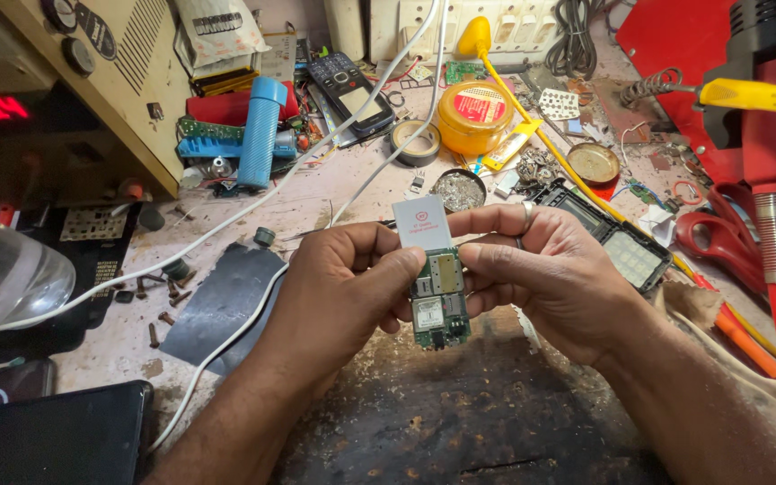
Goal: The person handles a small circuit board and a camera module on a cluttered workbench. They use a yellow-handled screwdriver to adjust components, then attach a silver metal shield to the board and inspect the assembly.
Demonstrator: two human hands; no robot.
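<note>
both hands hold a small green circuit board with a white casing at its top, above the worn surface. the left hand has its grip closed on the board's left edge, the right hand on its right edge. a white cable runs just left.
</note>
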